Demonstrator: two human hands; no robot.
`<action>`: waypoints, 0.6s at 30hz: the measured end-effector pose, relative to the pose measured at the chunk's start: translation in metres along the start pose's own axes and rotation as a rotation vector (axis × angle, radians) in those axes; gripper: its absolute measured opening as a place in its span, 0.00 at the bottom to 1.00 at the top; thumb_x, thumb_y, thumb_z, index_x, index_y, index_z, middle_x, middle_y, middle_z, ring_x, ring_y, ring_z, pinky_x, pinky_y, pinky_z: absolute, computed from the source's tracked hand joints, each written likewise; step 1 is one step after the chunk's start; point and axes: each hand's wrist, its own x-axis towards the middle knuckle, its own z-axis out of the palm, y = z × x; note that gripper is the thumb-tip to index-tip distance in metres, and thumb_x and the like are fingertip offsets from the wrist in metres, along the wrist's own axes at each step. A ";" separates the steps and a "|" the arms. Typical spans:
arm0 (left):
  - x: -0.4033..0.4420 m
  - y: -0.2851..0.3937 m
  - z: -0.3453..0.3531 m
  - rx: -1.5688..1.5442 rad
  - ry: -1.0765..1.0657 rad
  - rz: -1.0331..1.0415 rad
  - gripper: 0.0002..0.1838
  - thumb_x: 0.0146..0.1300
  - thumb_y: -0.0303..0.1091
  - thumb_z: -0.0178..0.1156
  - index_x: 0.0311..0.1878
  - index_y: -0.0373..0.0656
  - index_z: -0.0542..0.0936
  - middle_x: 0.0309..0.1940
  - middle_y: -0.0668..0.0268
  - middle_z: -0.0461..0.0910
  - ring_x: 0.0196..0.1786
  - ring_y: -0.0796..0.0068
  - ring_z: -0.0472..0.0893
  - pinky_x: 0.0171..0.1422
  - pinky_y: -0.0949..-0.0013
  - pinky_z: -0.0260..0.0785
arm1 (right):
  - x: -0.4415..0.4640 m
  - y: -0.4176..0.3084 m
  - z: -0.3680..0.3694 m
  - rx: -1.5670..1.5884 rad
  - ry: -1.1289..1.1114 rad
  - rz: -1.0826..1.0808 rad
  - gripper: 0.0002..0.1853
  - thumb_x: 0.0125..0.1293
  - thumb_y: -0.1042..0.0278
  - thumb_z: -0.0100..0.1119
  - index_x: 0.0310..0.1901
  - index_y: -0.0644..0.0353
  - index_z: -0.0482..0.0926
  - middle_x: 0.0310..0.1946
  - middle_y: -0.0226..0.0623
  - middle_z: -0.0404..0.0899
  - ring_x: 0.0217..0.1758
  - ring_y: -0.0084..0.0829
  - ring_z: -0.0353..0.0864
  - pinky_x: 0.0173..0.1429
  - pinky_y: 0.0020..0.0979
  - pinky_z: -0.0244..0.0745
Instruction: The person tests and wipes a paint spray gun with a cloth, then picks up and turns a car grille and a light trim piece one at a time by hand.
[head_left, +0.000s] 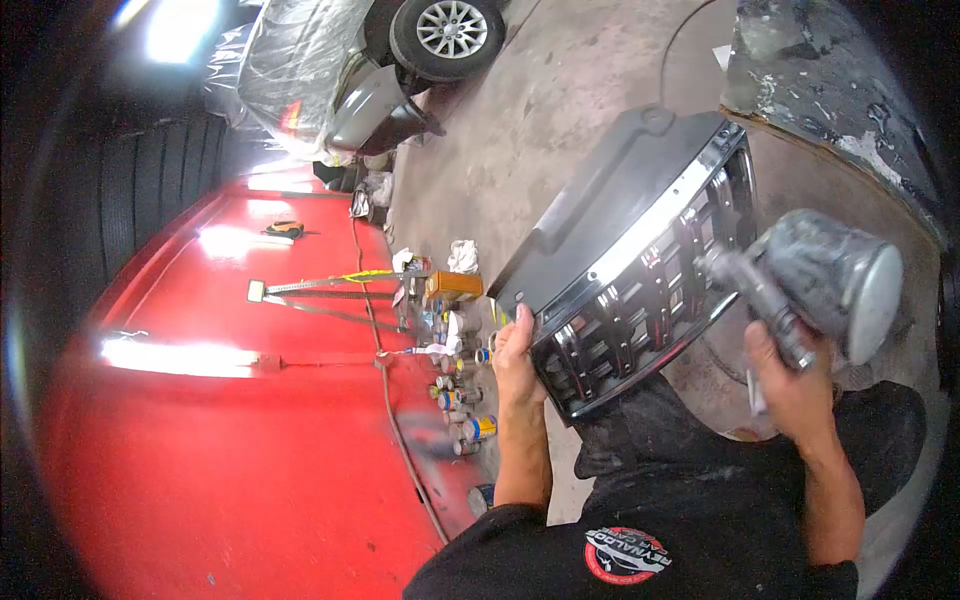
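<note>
A black car grille (640, 305) with several slatted openings and a glossy rim lies at a slant in front of me. My left hand (518, 362) grips its near left end, thumb on top, the other fingers partly hidden. In my right hand (795, 385) is a spray gun (758, 285), its nozzle end pointing toward the grille. A dusty grey cup (825, 270) is fixed to the gun. The gun is slightly blurred and apart from the grille. Along the grille's far side lies a smooth dark grey panel (610, 185).
Several paint cans (480, 428) and a brown box (453, 286) line the red wall (280, 450) on the left. A car part-covered in plastic sheeting (295, 70) stands beyond, its wheel (450, 30) showing. A paint-stained surface (820, 90) juts in at the upper right. A hose crosses the concrete floor (570, 70).
</note>
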 end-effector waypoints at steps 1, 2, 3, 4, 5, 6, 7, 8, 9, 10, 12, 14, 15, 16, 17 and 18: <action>0.001 0.000 0.000 0.006 -0.008 -0.001 0.23 0.68 0.43 0.47 0.37 0.29 0.80 0.32 0.53 0.82 0.31 0.68 0.82 0.40 0.69 0.76 | 0.005 0.003 -0.003 0.005 0.008 0.002 0.23 0.63 0.54 0.59 0.49 0.66 0.76 0.42 0.42 0.79 0.47 0.32 0.76 0.54 0.33 0.68; 0.002 0.000 -0.002 0.011 0.011 0.022 0.23 0.68 0.43 0.47 0.37 0.28 0.79 0.33 0.53 0.82 0.31 0.67 0.82 0.40 0.69 0.75 | 0.010 0.009 -0.007 0.062 0.084 -0.004 0.22 0.63 0.54 0.58 0.47 0.66 0.76 0.40 0.40 0.79 0.44 0.30 0.75 0.52 0.33 0.68; 0.001 -0.001 -0.002 0.016 0.031 0.044 0.23 0.68 0.43 0.47 0.38 0.28 0.79 0.33 0.53 0.82 0.31 0.67 0.82 0.41 0.69 0.75 | 0.012 0.012 -0.011 0.089 0.128 0.002 0.21 0.63 0.53 0.58 0.46 0.66 0.77 0.39 0.39 0.78 0.43 0.29 0.75 0.50 0.33 0.69; 0.001 -0.003 -0.003 -0.003 0.073 0.042 0.23 0.69 0.43 0.46 0.40 0.28 0.78 0.33 0.52 0.82 0.31 0.66 0.82 0.41 0.68 0.75 | 0.015 0.015 -0.016 0.115 0.171 0.008 0.21 0.64 0.53 0.57 0.45 0.66 0.77 0.37 0.38 0.78 0.41 0.28 0.75 0.49 0.32 0.69; 0.002 -0.003 -0.004 0.002 0.066 0.041 0.23 0.69 0.43 0.46 0.40 0.28 0.78 0.33 0.52 0.82 0.31 0.66 0.82 0.41 0.68 0.75 | 0.017 0.019 -0.020 0.142 0.215 0.012 0.21 0.64 0.52 0.57 0.44 0.66 0.77 0.36 0.36 0.78 0.40 0.27 0.74 0.48 0.31 0.69; 0.002 -0.002 -0.007 0.026 0.082 0.049 0.22 0.69 0.43 0.45 0.44 0.30 0.76 0.33 0.54 0.82 0.30 0.67 0.82 0.35 0.70 0.74 | 0.018 0.015 -0.026 0.151 0.191 0.146 0.21 0.64 0.52 0.57 0.44 0.66 0.77 0.34 0.35 0.78 0.39 0.26 0.74 0.47 0.31 0.69; 0.003 -0.002 -0.010 0.052 0.098 0.058 0.21 0.69 0.44 0.44 0.49 0.33 0.73 0.33 0.56 0.81 0.28 0.68 0.81 0.28 0.72 0.73 | 0.017 0.014 -0.027 0.151 0.182 0.200 0.21 0.64 0.52 0.57 0.44 0.65 0.77 0.34 0.35 0.78 0.38 0.26 0.74 0.47 0.31 0.70; 0.003 0.000 -0.011 0.061 0.128 0.041 0.22 0.69 0.45 0.44 0.47 0.34 0.74 0.30 0.57 0.81 0.23 0.72 0.79 0.20 0.77 0.67 | 0.017 0.013 -0.028 0.151 0.173 0.254 0.21 0.64 0.52 0.57 0.44 0.65 0.77 0.33 0.34 0.78 0.37 0.27 0.75 0.46 0.31 0.70; 0.004 -0.001 -0.014 0.069 0.120 0.043 0.22 0.69 0.45 0.44 0.47 0.34 0.74 0.30 0.57 0.81 0.23 0.72 0.79 0.20 0.77 0.67 | 0.017 0.012 -0.028 0.151 0.164 0.308 0.21 0.63 0.52 0.58 0.44 0.65 0.77 0.33 0.34 0.79 0.37 0.27 0.75 0.46 0.31 0.70; 0.006 -0.003 -0.019 0.069 0.141 0.065 0.22 0.69 0.46 0.43 0.46 0.34 0.75 0.29 0.57 0.81 0.21 0.74 0.78 0.18 0.78 0.65 | 0.016 0.014 -0.023 0.120 0.146 0.170 0.21 0.63 0.52 0.58 0.44 0.65 0.77 0.33 0.35 0.79 0.37 0.28 0.76 0.46 0.32 0.71; 0.010 -0.003 -0.023 0.025 0.183 0.068 0.24 0.69 0.49 0.42 0.44 0.35 0.75 0.28 0.57 0.81 0.20 0.72 0.78 0.19 0.76 0.65 | 0.012 0.009 -0.017 0.067 0.103 0.061 0.21 0.63 0.52 0.58 0.46 0.64 0.77 0.37 0.38 0.80 0.41 0.30 0.77 0.49 0.32 0.70; 0.011 -0.004 -0.027 -0.005 0.188 0.054 0.24 0.68 0.49 0.43 0.44 0.34 0.75 0.28 0.56 0.81 0.21 0.69 0.78 0.21 0.73 0.68 | 0.007 0.004 -0.013 0.025 -0.018 -0.035 0.22 0.62 0.52 0.59 0.48 0.63 0.77 0.40 0.41 0.81 0.45 0.33 0.78 0.52 0.33 0.70; 0.011 -0.003 -0.029 -0.043 0.198 0.035 0.23 0.68 0.49 0.44 0.44 0.34 0.75 0.28 0.55 0.80 0.22 0.67 0.79 0.23 0.70 0.71 | 0.006 0.002 -0.012 0.006 -0.120 -0.075 0.22 0.61 0.53 0.59 0.49 0.62 0.77 0.41 0.44 0.81 0.48 0.35 0.78 0.54 0.34 0.69; 0.011 -0.002 -0.029 -0.039 0.195 0.035 0.23 0.68 0.49 0.44 0.44 0.34 0.75 0.28 0.55 0.80 0.22 0.67 0.79 0.23 0.70 0.71 | 0.005 0.002 -0.014 -0.011 -0.203 -0.032 0.22 0.61 0.53 0.59 0.50 0.61 0.77 0.44 0.46 0.80 0.51 0.39 0.78 0.56 0.35 0.68; 0.010 -0.002 -0.031 -0.075 0.185 0.047 0.23 0.69 0.47 0.44 0.44 0.33 0.75 0.30 0.55 0.80 0.27 0.65 0.80 0.30 0.67 0.73 | 0.006 0.000 -0.015 -0.009 -0.201 -0.030 0.22 0.61 0.53 0.59 0.50 0.61 0.77 0.44 0.46 0.80 0.51 0.39 0.78 0.56 0.35 0.68; 0.010 -0.002 -0.031 -0.111 0.176 0.059 0.22 0.69 0.45 0.44 0.43 0.32 0.75 0.31 0.54 0.80 0.31 0.63 0.81 0.37 0.64 0.75 | 0.007 -0.003 -0.016 -0.027 -0.242 -0.061 0.22 0.61 0.52 0.59 0.50 0.61 0.77 0.45 0.46 0.80 0.52 0.39 0.77 0.57 0.35 0.68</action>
